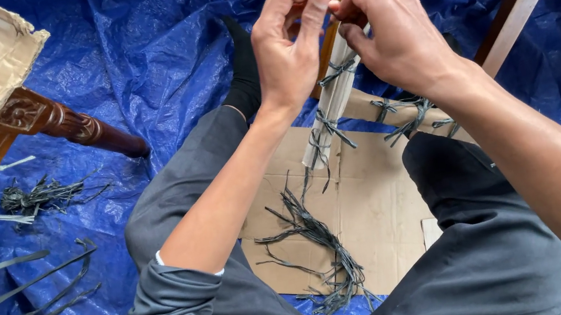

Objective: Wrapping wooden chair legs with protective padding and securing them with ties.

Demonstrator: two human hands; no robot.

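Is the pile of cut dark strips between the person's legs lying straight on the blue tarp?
No, the pile of dark strips lies on a flat piece of cardboard that covers the blue tarp there.

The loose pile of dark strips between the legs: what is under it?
The pile of dark strips lies on a flat brown cardboard sheet, which rests on the blue tarp. The trouser legs hide the sheet's side edges; the floor beneath cannot be seen.
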